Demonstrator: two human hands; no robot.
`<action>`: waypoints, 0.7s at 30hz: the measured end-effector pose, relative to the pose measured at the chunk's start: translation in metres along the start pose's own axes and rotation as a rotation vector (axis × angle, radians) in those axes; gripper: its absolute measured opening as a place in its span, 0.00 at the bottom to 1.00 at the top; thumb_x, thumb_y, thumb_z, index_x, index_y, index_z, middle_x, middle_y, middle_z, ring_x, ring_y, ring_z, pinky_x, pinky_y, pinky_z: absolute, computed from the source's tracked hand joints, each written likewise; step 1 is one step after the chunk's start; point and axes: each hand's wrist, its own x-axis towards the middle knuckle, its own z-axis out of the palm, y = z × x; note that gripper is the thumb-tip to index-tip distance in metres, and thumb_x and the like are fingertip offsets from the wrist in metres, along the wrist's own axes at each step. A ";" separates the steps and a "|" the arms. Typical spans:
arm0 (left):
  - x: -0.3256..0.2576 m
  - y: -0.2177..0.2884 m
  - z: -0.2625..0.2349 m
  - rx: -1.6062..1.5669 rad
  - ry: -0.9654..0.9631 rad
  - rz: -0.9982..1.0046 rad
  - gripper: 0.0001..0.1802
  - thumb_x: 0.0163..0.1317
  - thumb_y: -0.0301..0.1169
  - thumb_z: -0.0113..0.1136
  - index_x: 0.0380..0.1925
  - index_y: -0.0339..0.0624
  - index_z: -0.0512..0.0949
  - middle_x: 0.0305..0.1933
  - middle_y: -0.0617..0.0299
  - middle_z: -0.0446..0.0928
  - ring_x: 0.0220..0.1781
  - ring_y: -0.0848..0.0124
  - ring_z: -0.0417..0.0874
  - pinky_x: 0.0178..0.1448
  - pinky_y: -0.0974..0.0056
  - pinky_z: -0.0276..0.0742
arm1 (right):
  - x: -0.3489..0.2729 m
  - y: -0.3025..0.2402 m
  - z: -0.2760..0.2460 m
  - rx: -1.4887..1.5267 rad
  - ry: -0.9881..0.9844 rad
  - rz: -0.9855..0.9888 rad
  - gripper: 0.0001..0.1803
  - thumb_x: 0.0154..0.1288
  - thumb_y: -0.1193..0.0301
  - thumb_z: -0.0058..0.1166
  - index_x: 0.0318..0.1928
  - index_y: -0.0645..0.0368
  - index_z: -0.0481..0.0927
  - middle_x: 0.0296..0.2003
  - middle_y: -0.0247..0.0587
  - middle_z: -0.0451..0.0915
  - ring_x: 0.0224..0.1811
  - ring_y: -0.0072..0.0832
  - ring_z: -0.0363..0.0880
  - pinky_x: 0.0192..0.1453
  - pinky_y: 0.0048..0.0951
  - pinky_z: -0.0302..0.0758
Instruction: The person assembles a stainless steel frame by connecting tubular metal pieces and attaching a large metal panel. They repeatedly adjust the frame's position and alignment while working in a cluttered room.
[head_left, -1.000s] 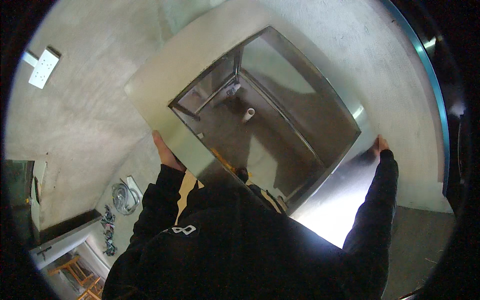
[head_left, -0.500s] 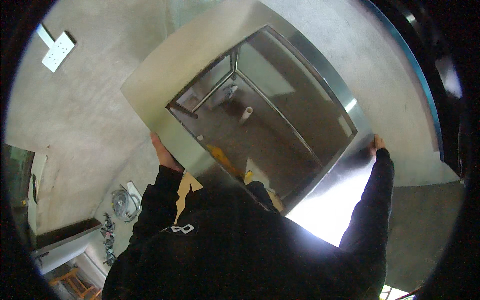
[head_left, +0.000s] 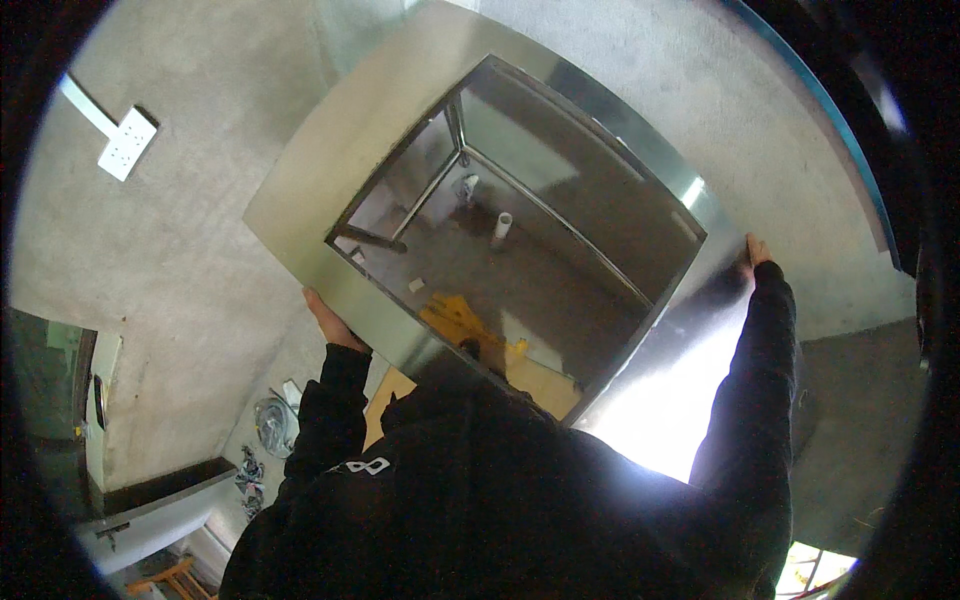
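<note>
Between the two outstretched arms, a large stainless-steel sink panel with a square basin opening is carried tilted against the chest. Left hand clasps its lower-left edge and right hand hooks the far right edge, spreading its weight above the concrete floor.

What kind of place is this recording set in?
Probably an unfinished building interior or work site: bare grey concrete walls, a white socket plate on surface conduit, and tools and coiled cable on the floor. Both hands, left hand and right hand, hold a large stainless steel sheet-metal frame.
</note>
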 end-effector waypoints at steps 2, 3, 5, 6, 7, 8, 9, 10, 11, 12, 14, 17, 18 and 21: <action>-0.004 -0.003 0.002 -0.010 -0.026 -0.012 0.27 0.61 0.56 0.35 0.41 0.45 0.68 0.35 0.64 0.72 0.36 0.70 0.75 0.39 0.65 0.73 | 0.005 0.005 0.002 0.170 0.026 0.058 0.23 0.59 0.49 0.37 0.44 0.52 0.69 0.39 0.61 0.70 0.41 0.52 0.70 0.43 0.43 0.69; -0.006 -0.004 0.003 -0.007 -0.030 -0.012 0.27 0.61 0.56 0.35 0.41 0.45 0.68 0.35 0.65 0.72 0.36 0.70 0.74 0.39 0.65 0.73 | 0.010 0.007 0.002 0.255 0.039 0.087 0.24 0.59 0.48 0.38 0.42 0.55 0.69 0.35 0.59 0.71 0.38 0.49 0.71 0.42 0.42 0.70; -0.009 -0.005 0.004 -0.001 -0.025 -0.006 0.26 0.61 0.56 0.35 0.41 0.46 0.69 0.34 0.65 0.72 0.36 0.71 0.74 0.39 0.65 0.73 | 0.015 0.015 0.003 0.424 0.071 0.156 0.26 0.58 0.48 0.40 0.38 0.61 0.71 0.29 0.55 0.72 0.32 0.45 0.73 0.39 0.40 0.70; -0.012 -0.005 0.002 -0.002 -0.014 -0.006 0.26 0.61 0.55 0.35 0.41 0.46 0.69 0.34 0.65 0.72 0.36 0.71 0.74 0.39 0.65 0.73 | 0.015 0.019 0.005 0.509 0.085 0.192 0.27 0.58 0.48 0.41 0.36 0.64 0.71 0.25 0.53 0.73 0.30 0.43 0.74 0.38 0.40 0.70; -0.012 -0.009 0.005 -0.030 -0.024 -0.015 0.26 0.61 0.55 0.35 0.41 0.46 0.69 0.34 0.65 0.72 0.36 0.71 0.74 0.39 0.65 0.73 | 0.009 0.033 -0.013 0.318 0.278 0.040 0.28 0.58 0.47 0.41 0.32 0.65 0.71 0.23 0.50 0.73 0.27 0.40 0.73 0.36 0.39 0.70; -0.016 -0.009 0.004 -0.048 -0.015 -0.023 0.26 0.61 0.55 0.35 0.41 0.46 0.69 0.34 0.65 0.72 0.36 0.71 0.74 0.39 0.65 0.73 | 0.012 0.038 -0.013 0.137 0.440 -0.125 0.29 0.57 0.46 0.41 0.28 0.66 0.71 0.22 0.48 0.72 0.24 0.38 0.72 0.34 0.39 0.70; -0.018 -0.012 0.003 -0.070 -0.006 -0.033 0.26 0.61 0.55 0.35 0.41 0.45 0.69 0.34 0.66 0.72 0.36 0.71 0.74 0.39 0.65 0.73 | 0.012 0.045 -0.016 -0.055 0.596 -0.292 0.31 0.57 0.45 0.41 0.25 0.67 0.71 0.20 0.46 0.71 0.21 0.36 0.71 0.32 0.39 0.70; -0.016 -0.010 -0.006 0.003 0.022 0.033 0.28 0.60 0.57 0.35 0.43 0.46 0.68 0.37 0.65 0.71 0.38 0.69 0.74 0.39 0.62 0.73 | 0.013 0.024 -0.012 0.163 0.460 -0.132 0.30 0.57 0.45 0.40 0.24 0.65 0.70 0.22 0.47 0.73 0.21 0.37 0.71 0.32 0.40 0.70; -0.013 -0.003 -0.026 0.123 0.078 0.117 0.30 0.58 0.59 0.35 0.45 0.47 0.67 0.40 0.64 0.70 0.39 0.66 0.73 0.39 0.60 0.73 | 0.020 -0.021 0.017 0.416 0.273 0.007 0.29 0.57 0.46 0.40 0.24 0.64 0.70 0.24 0.48 0.74 0.22 0.39 0.72 0.31 0.40 0.70; -0.006 -0.005 -0.038 0.178 0.106 0.167 0.32 0.57 0.61 0.36 0.47 0.48 0.66 0.42 0.63 0.70 0.41 0.64 0.73 0.39 0.57 0.73 | 0.021 -0.029 0.017 0.465 0.199 0.042 0.28 0.57 0.46 0.40 0.25 0.63 0.70 0.25 0.50 0.75 0.23 0.41 0.73 0.32 0.41 0.69; -0.009 -0.022 -0.036 0.051 -0.007 0.021 0.31 0.58 0.61 0.35 0.47 0.48 0.66 0.43 0.63 0.69 0.41 0.64 0.72 0.40 0.57 0.73 | 0.008 0.006 0.016 0.380 0.151 0.029 0.25 0.58 0.48 0.39 0.28 0.60 0.70 0.29 0.53 0.75 0.25 0.44 0.74 0.32 0.41 0.69; -0.037 -0.025 -0.003 0.005 0.049 0.023 0.31 0.59 0.60 0.34 0.48 0.47 0.66 0.43 0.63 0.69 0.42 0.64 0.72 0.41 0.57 0.72 | 0.009 0.010 0.018 0.180 0.290 -0.148 0.22 0.57 0.49 0.41 0.31 0.57 0.71 0.30 0.57 0.75 0.29 0.48 0.75 0.32 0.42 0.69; -0.043 -0.029 0.009 0.013 0.088 0.048 0.31 0.59 0.60 0.33 0.48 0.47 0.66 0.43 0.63 0.69 0.41 0.64 0.72 0.41 0.57 0.72 | 0.007 0.014 0.018 0.135 0.293 -0.140 0.21 0.57 0.50 0.41 0.31 0.57 0.71 0.30 0.58 0.75 0.30 0.49 0.75 0.32 0.42 0.69; -0.031 -0.053 -0.010 -0.012 0.032 0.042 0.31 0.60 0.60 0.32 0.49 0.47 0.65 0.43 0.62 0.70 0.41 0.64 0.73 0.42 0.56 0.72 | 0.018 0.039 0.005 0.002 0.195 -0.032 0.18 0.58 0.54 0.41 0.33 0.57 0.70 0.30 0.58 0.75 0.33 0.50 0.74 0.32 0.43 0.69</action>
